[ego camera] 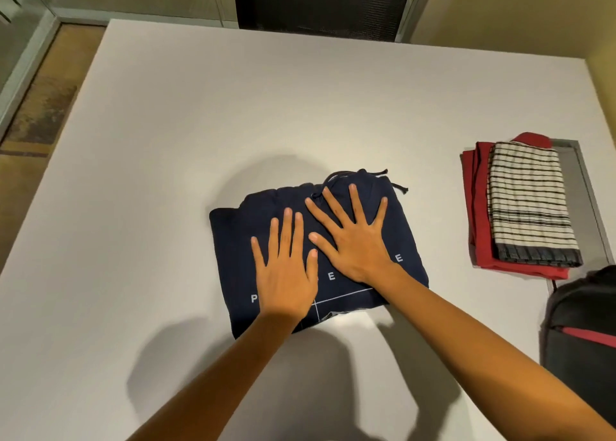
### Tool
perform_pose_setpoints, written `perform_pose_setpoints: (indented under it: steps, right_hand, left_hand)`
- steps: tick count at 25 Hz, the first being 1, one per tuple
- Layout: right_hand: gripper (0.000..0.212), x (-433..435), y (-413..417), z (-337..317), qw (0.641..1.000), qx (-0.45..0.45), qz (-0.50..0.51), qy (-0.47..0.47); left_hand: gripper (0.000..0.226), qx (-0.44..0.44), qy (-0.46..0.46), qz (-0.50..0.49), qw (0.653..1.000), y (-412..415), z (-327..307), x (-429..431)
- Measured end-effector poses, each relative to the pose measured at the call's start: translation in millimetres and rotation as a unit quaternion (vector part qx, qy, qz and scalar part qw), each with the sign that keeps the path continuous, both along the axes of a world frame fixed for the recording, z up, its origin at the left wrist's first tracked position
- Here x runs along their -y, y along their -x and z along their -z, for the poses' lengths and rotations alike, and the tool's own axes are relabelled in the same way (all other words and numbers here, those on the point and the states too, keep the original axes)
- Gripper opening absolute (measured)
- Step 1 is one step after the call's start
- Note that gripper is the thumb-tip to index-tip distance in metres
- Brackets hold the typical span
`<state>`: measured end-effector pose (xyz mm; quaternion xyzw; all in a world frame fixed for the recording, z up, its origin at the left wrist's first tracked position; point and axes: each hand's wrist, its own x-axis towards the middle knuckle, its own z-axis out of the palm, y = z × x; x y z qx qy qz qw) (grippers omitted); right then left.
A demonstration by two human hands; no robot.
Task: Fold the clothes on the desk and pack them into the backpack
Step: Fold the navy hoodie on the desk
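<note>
A folded navy hoodie (396,237) with white letters and drawstrings lies in the middle of the white desk (166,140). My left hand (288,270) presses flat on its left half, fingers straight. My right hand (353,237) lies flat on its right half, fingers spread wide. At the right of the desk sits a folded red garment (478,227) with a folded striped black-and-white garment (530,204) on top. A black backpack (580,324) with a red stripe stands at the desk's right edge, partly cut off by the frame.
A dark mesh chair back (320,0) stands behind the desk's far edge. A grey cable-tray lid (586,187) is set into the desk under the red stack. Carpeted floor (43,100) shows on the left.
</note>
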<state>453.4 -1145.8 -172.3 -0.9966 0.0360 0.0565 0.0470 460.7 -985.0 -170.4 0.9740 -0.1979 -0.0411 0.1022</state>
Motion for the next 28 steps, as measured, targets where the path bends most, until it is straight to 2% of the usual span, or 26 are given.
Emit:
perform_pose_setpoints:
  steps: [3, 6, 9, 11, 15, 18, 19, 21, 23, 26, 28]
  right_hand:
    - [0.058, -0.2, -6.0, -3.8, 1.000, -0.006, 0.000, -0.014]
    - [0.055, -9.9, 5.9, -16.9, 0.999, 0.026, 0.026, -0.014]
    - [0.055, -26.2, 47.0, -20.4, 0.997, 0.069, -0.019, 0.002]
    - [0.054, -25.3, 65.4, -16.2, 0.996, 0.070, -0.046, 0.001]
    - [0.055, -17.1, 58.4, -13.6, 0.998, 0.049, -0.039, -0.018]
    - [0.055, -16.1, 58.7, -17.4, 0.997, 0.046, -0.051, -0.039]
    - [0.055, -15.2, 60.8, -19.5, 0.996, 0.061, -0.033, -0.062]
    - [0.053, -12.5, 70.4, -24.4, 0.982, 0.113, 0.074, -0.133]
    - [0.052, -2.6, 85.7, -25.7, 0.937, 0.172, 0.229, -0.201]
    - [0.053, 10.4, 112.0, -26.7, 0.863, 0.134, 0.402, -0.276]
    - [0.047, 9.9, 120.2, -30.1, 0.835, 0.110, 0.439, -0.312]
  left_hand:
    - [0.064, -0.009, 0.003, -0.010, 1.000, -6.0, 10.0, -1.4]
    - [0.064, -0.004, 0.008, -0.001, 1.000, -5.8, 7.9, -0.6]
    - [0.063, 0.004, 0.011, 0.014, 1.000, -5.4, 8.5, -5.0]
    - [0.061, 0.005, 0.014, 0.030, 0.999, -4.8, 10.4, -8.5]
    - [0.061, -0.002, 0.019, 0.032, 0.999, -5.7, 11.1, -10.9]
    - [0.060, -0.011, 0.059, 0.035, 0.998, -4.7, 3.2, -10.6]
    - [0.059, -0.012, 0.082, 0.033, 0.996, -1.3, -1.2, -12.7]
    - [0.054, -0.006, 0.135, -0.004, 0.991, 12.9, -12.7, -26.5]
    - [0.048, 0.004, 0.167, -0.080, 0.983, 28.3, -23.9, -51.5]
    - [0.042, -0.039, 0.193, -0.196, 0.961, 48.8, -34.4, -95.9]
    - [0.040, -0.123, 0.249, -0.252, 0.927, 60.4, -42.4, -112.9]
